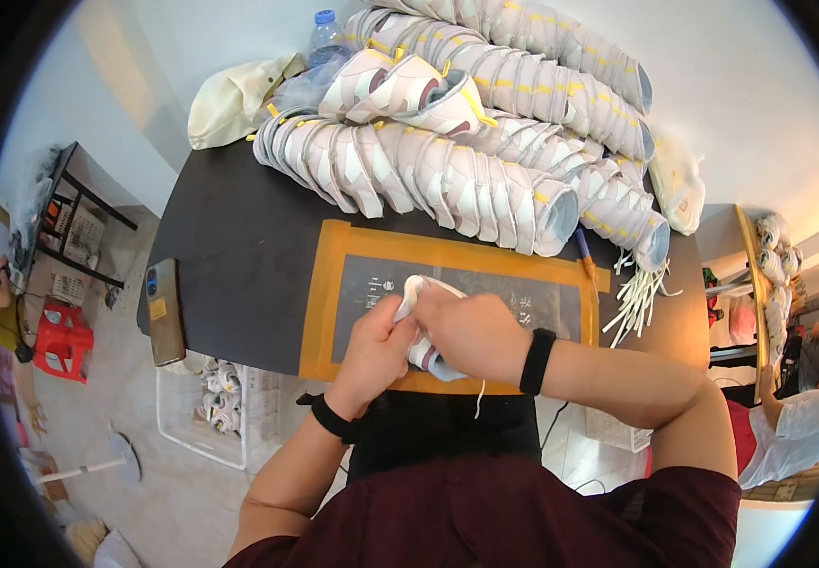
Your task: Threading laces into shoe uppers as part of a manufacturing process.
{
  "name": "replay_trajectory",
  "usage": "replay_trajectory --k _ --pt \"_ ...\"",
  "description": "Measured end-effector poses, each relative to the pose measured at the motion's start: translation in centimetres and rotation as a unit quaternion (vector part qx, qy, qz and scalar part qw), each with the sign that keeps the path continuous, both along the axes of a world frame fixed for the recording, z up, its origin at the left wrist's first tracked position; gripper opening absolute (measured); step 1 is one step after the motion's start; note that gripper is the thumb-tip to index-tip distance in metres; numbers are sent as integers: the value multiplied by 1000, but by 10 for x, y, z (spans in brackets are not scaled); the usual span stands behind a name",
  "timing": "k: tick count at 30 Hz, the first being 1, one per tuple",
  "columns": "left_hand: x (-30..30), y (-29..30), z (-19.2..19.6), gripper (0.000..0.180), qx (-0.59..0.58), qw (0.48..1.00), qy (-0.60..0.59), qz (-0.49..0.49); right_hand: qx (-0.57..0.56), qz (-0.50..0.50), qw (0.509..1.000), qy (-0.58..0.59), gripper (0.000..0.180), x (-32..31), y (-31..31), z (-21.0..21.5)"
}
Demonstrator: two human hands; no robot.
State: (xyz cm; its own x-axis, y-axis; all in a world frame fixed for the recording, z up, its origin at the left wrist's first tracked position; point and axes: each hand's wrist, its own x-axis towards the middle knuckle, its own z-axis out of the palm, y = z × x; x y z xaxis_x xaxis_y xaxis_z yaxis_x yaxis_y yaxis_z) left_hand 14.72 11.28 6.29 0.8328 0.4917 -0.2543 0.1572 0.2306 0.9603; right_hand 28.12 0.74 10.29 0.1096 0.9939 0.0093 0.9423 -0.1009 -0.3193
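Observation:
A light grey and white shoe upper [427, 358] is held between both hands, just over the front part of a dark board edged with orange tape [328, 284]. My left hand [377, 346] is closed on its left side, thumb and fingers pinched together. From the right, my right hand [474, 329] bends over the upper with its fingers closed at the top edge; the fingertips are mostly hidden. A thin white lace end [479, 399] hangs below the right hand. Whether the fingers also pinch the lace, I cannot tell.
Long nested rows of shoe uppers [409, 175] cover the table's back. White laces [641, 305] hang at the right, near a blue-handled tool [584, 248]. A phone [165, 312] lies left; a bottle [326, 40] stands behind. Below are a white crate [263, 417] and red stool [62, 341]. Other people sit nearby.

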Motion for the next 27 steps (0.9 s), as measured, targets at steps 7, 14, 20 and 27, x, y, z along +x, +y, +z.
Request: replay_trajectory --k 7,14,20,27 --pt "1 5 -3 10 3 999 33 -35 -73 -9 995 71 12 10 7 -4" --pt "5 3 7 11 44 997 52 -24 -60 -51 986 146 12 17 12 -13" --pt "7 2 1 15 18 999 33 -36 -84 -52 988 115 14 23 3 6" --pt "-7 -6 -6 16 36 999 -22 -5 -71 38 992 97 16 21 -48 92"
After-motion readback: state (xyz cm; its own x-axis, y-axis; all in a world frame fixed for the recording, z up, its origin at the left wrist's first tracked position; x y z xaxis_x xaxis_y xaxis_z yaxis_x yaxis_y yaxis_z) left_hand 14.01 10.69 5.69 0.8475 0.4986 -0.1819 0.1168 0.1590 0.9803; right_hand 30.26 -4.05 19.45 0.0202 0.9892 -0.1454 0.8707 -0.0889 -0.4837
